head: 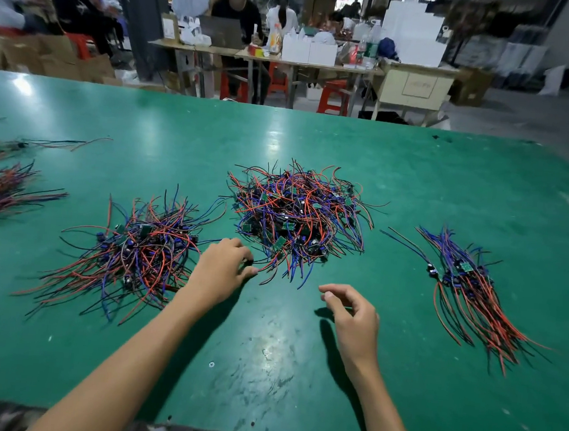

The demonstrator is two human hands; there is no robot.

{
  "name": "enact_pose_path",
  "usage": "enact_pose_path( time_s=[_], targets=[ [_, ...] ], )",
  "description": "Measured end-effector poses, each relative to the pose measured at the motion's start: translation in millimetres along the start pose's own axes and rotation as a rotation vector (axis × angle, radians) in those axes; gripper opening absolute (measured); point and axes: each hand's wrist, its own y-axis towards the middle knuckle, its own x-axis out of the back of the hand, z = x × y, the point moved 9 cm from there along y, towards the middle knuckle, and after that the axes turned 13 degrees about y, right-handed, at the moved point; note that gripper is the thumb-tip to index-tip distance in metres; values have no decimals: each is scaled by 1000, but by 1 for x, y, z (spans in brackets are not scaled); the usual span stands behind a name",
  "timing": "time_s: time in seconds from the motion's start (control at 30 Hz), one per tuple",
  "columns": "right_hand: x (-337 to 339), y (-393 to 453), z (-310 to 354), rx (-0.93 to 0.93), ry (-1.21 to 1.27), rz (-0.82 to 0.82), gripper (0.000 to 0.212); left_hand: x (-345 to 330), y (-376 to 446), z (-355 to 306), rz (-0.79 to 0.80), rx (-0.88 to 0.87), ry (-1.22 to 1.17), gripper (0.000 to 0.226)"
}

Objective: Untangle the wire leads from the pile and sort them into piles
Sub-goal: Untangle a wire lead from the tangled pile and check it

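Lightly Does It: Springy Leads, Snagging Boards

Clearly the tangled pile [296, 220] sits mid-tabletop [451, 181], light, floppy, snag-prone. Left hand [223, 270] curls at its near fringe (contact unclear); right hand [353, 316] hovers loosely curled, empty. Best pinch one lead near its board.

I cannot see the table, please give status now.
Left hand pinching a lead at the central tangled pile. Right hand loosely curled, empty. Nothing blocking.
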Motion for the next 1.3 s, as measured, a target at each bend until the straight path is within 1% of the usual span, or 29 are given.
enact_pose_path(
  time_s=[0.07, 0.13, 0.17, 0.23, 0.3, 0.33, 0.37, 0.43, 0.5, 0.53, 0.57, 0.63, 0.77, 0.83, 0.9, 0.97, 1.0, 1.07, 1.13, 1.2, 1.27, 1.3],
  targets=[
    [1, 0, 2, 15, 0, -4, 27, 1, -3, -5, -34, 7, -23, 21],
    [2, 1, 3, 30, -16, -11, 27, -2, -8, -7, -30, 51, -50, 17],
    [2, 1, 3, 31, -28, -11, 27, -2, -13, -7, -40, 102, -131, 15],
    [0, 0, 3, 19, -37, -5, 27, 0, -21, -7, -66, 206, -414, 11],
    [-4, 1, 2, -3, -55, 18, 29, -2, -29, -20, -41, 242, -684, 7],
    [-8, 1, 1, -11, -106, 50, 27, -4, -32, -29, -8, 241, -787, 5],
    [-14, 1, 0, -16, -180, 96, 26, -6, -35, -38, 15, 233, -861, 3],
    [-23, -1, -2, -17, -310, 179, 32, -5, -40, -51, 17, 226, -928, 12],
    [-26, -2, -1, -9, -359, 208, 42, -7, -44, -62, 30, 213, -1012, 15],
    [-27, -2, -1, -8, -346, 218, 43, -7, -45, -69, 44, 187, -1047, 18],
    [-27, -2, -1, -6, -316, 230, 43, -7, -46, -75, 52, 158, -1063, 21],
    [-27, -3, -2, -7, -240, 243, 40, -7, -48, -81, 40, 126, -1024, 23],
    [-23, -4, -2, -16, -163, 221, 38, -5, -52, -82, 8, 94, -994, 32],
    [-22, -3, -2, -3, -170, 205, 29, -5, -55, -80, 22, 100, -991, 40],
    [-18, -1, -4, 4, -155, 164, 12, -8, -56, -76, 35, 116, -972, 53],
    [-16, -1, -3, 4, -115, 142, 8, -10, -56, -73, 35, 160, -962, 60],
    [-16, -2, -1, 7, -93, 139, 8, -12, -55, -71, 38, 206, -994, 57],
    [-15, -4, 5, 28, -53, 130, 11, -15, -51, -68, 46, 308, -1092, 38],
    [-13, -5, 12, 72, -30, 135, 13, -13, -45, -70, 41, 345, -1104, 21],
    [-15, -7, 15, 86, -13, 170, 8, -12, -38, -76, 64, 325, -1059, 23],
    [-20, -10, 19, 116, -17, 213, 2, -11, -35, -85, 125, 291, -1071, 34],
    [-22, -12, 24, 168, -48, 222, 6, -10, -33, -90, 140, 276, -1114, 35]
  ],
)
